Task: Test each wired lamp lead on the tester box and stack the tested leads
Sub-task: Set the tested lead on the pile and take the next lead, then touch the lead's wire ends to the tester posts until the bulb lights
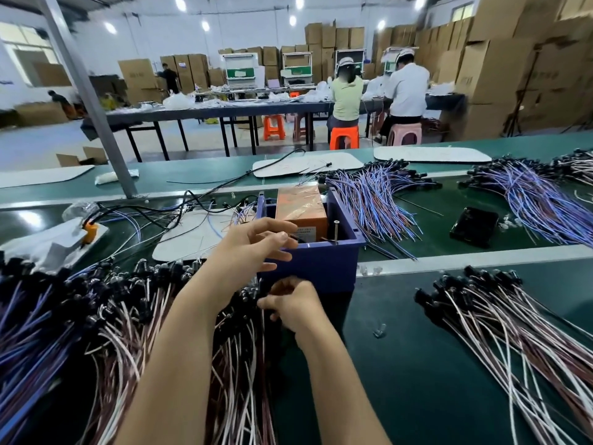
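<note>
1. The left hand (pixel 256 244) reaches forward over the near rim of the blue bin (pixel 321 268). Its fingers are spread and nearly straight, and nothing is plainly held in them. It is probably heading for the test contacts.
2. The orange tester box (pixel 301 208) stands inside that bin, just beyond the left fingertips. An upright metal pin (pixel 336 229) stands to their right. The bin likely keeps the tester steady and within easy reach.
3. The right hand (pixel 295 305) sits below the left hand, close against the bin's front wall. Its fingers are curled and appear to pinch a lamp lead (pixel 263 322) near its head. The wire trails back toward the person, probably so that the free ends can be swung up to the tester.
4. The untested pile (pixel 128 316) of pink-and-white leads lies just left of both hands, touching the right hand's thumb side, so each pick is short.
5. A fanned stack (pixel 513 319) lies on the green counter (pixel 401 364), well right of the right hand, with its heads together. It is apparently the tested ones.
6. The purple leads (pixel 378 200) lie beyond the bin, out of the working path.
</note>
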`<state>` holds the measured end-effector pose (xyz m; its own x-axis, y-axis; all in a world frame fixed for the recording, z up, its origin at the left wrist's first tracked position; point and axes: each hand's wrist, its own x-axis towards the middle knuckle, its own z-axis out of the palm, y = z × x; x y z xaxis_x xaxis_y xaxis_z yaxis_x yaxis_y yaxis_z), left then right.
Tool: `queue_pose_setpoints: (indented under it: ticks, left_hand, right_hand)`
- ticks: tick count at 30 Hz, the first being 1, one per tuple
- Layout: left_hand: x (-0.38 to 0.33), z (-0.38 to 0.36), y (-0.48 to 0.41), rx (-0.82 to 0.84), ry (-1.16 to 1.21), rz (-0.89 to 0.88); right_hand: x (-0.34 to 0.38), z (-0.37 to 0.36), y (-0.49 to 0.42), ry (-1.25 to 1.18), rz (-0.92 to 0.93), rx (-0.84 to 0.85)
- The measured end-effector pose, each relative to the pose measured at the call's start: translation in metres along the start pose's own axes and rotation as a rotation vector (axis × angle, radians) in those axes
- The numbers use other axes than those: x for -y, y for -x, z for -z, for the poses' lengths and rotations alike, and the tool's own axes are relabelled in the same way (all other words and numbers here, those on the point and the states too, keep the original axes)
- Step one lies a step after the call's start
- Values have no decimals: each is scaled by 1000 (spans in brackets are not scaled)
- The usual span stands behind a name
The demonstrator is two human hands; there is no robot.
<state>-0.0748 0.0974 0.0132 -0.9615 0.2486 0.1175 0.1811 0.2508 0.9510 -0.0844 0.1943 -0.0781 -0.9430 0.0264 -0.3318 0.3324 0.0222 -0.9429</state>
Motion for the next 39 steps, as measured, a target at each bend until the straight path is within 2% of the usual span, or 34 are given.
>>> queue_pose_setpoints:
  ticks: [4, 9, 15, 18, 21, 25, 27, 30, 34, 39]
  left_hand:
    - [6, -1, -3, -32, -38, 12]
    - [3, -12, -2, 87, 56, -15]
    - [0, -25, 2, 310, 272, 101]
    - [1, -27, 2, 338, 190, 52]
    - [1, -17, 2, 396, 194, 14]
    - [0, -1, 3, 528, 401, -61]
    - [-1, 2, 2, 582, 532, -78]
    - [1, 2, -2, 575, 644, -116]
    - [2, -3, -3, 434, 702, -224]
    - [1, -10, -6, 174, 595, -218]
  right_hand:
    - [24, 25, 17, -191, 95, 109]
    - [47, 61, 44, -285, 195, 165]
    - [55, 88, 53, -694, 324, -75]
    - [52, 95, 51, -817, 361, -114]
    - [48, 103, 48, -897, 365, -234]
    - [37, 112, 43, -960, 316, -345]
    - [31, 115, 42, -902, 310, -377]
    - [23, 117, 38, -564, 279, -478]
    - [13, 121, 31, -230, 211, -580]
    - [10, 125, 35, 135, 99, -458]
